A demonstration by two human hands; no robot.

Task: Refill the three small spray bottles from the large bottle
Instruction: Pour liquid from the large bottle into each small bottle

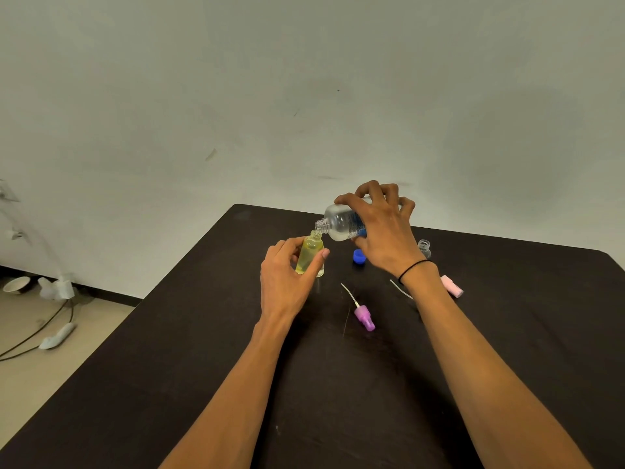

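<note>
My left hand (287, 282) grips a small yellow-tinted spray bottle (309, 255), uncapped and upright on the dark table (203, 367). My right hand (382, 228) holds the large clear bottle (341, 223) with a blue label, tipped to the left so its open neck rests over the small bottle's mouth. The large bottle's blue cap (359, 257) lies on the table under my right hand. A second small clear bottle (424, 248) stands open behind my right wrist. A purple spray head (363, 314) with its tube lies in the middle. A pink spray head (451, 286) lies to the right of my forearm.
The table's far edge runs close behind the bottles, with a pale wall beyond. On the floor at the left lie a bowl (17, 285), white fittings (59, 287) and black cables (37, 333).
</note>
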